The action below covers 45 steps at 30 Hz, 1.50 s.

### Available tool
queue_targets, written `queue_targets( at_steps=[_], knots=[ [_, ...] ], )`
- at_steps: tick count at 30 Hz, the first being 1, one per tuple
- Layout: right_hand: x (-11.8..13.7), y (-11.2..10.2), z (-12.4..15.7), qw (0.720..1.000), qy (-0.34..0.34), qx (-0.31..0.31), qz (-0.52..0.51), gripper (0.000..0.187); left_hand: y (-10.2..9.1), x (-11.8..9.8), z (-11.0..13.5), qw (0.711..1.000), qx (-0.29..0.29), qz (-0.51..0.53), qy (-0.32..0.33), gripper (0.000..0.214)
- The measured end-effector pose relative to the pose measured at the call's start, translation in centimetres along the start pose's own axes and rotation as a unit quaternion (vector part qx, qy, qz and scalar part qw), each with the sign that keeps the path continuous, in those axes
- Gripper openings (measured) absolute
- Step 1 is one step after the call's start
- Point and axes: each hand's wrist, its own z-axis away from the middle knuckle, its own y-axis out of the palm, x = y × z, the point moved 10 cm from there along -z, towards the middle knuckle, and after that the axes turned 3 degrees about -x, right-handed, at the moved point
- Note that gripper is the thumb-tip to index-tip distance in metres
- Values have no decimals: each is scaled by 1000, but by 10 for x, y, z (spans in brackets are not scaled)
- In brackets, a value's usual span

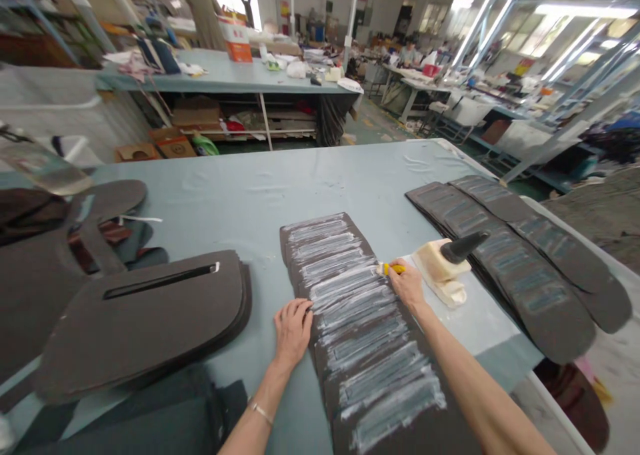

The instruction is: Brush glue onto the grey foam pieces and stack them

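A long overlapping row of dark pieces (360, 328) lies on the table in front of me, each streaked with wet white glue. My left hand (291, 326) rests flat on the left edge of that row, fingers spread. My right hand (407, 283) is closed around a yellow-handled brush (389, 268), whose bristles touch the glued pieces at mid row. Just right of that hand stands a cream glue container (440, 268) with a dark cone-shaped piece (463, 247) across its top, on a white sheet (475, 308).
A stack of dark slotted panels (145, 315) lies at left, more dark material beyond it. Two rows of dark pieces (520, 255) with dull glue run along the table's right edge (560, 225). Behind are other work tables (225, 75), shelves and people at a distance.
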Motion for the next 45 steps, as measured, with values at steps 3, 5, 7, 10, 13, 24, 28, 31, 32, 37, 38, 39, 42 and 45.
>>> queue_targets(
  at_steps=[3, 5, 7, 10, 13, 24, 28, 31, 32, 37, 38, 39, 42, 45],
  knots=[
    [51, 20, 27, 996, -28, 27, -80, 19, -12, 7, -1, 996, -13, 69, -46, 24],
    [94, 43, 56, 986, -51, 76, -143, 17, -18, 2, 4, 996, -21, 69, -46, 22],
    [133, 65, 87, 969, -84, 131, -190, 16, -15, -12, 14, 999, 2, 32, -9, 19],
    [152, 84, 113, 953, -115, 182, -213, 17, -4, -28, 33, 998, 35, -28, 44, 21],
    [103, 73, 97, 964, -62, 174, -192, 18, 2, -28, 45, 996, 29, -62, 57, 26],
    [37, 3, 56, 992, 11, 16, -122, 24, 1, -29, 45, 994, 8, -89, 60, 26],
    [121, 51, 118, 962, -115, 157, -191, 19, 3, -29, 47, 994, 9, -93, 61, 26],
    [87, 43, 110, 971, -86, 147, -165, 18, 3, -29, 48, 994, 11, -92, 59, 26],
    [60, 31, 96, 980, -55, 119, -147, 18, 3, -29, 48, 994, 12, -91, 58, 26],
    [-26, -35, 52, 999, 34, -15, -22, 22, 0, -32, 49, 994, 7, -90, 54, 26],
    [-19, -36, 58, 999, 31, -19, -26, 22, 0, -32, 49, 994, 6, -90, 54, 26],
    [-4, -30, 68, 999, 20, -8, -45, 21, 1, -32, 49, 994, 5, -91, 54, 26],
    [67, 12, 113, 983, -59, 95, -147, 19, 2, -32, 50, 994, 7, -93, 56, 26],
    [98, 35, 138, 965, -106, 161, -178, 18, 3, -32, 51, 994, 6, -90, 63, 27]
  ],
)
